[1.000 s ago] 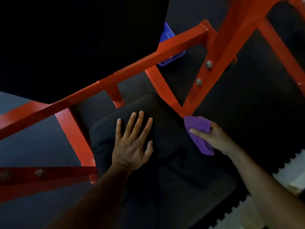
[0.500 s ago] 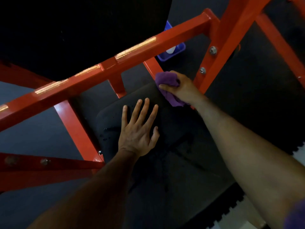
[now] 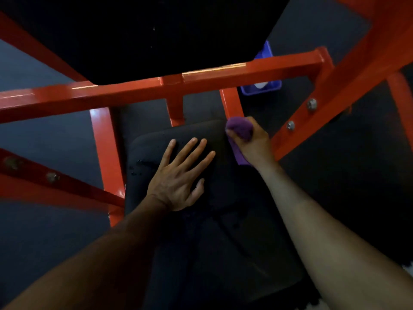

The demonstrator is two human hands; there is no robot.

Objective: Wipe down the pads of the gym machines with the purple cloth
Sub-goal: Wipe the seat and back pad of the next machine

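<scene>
The left hand (image 3: 178,175) lies flat, fingers straight and spread, palm pressed on the black seat pad (image 3: 223,231), probably to brace the person's lean over the machine. To its right, the right hand (image 3: 252,142) bunches the purple cloth (image 3: 240,128) in curled fingers and presses it onto the pad's far right corner, close beside the orange frame (image 3: 156,90), likely so the wad reaches the edge. Beyond the frame, a blue tub (image 3: 266,86) sits on the floor.

Single head-worn view, looking steeply down and forward, close over black seat pad (image 3: 201,253), orange frame (image 3: 156,90) ahead
</scene>
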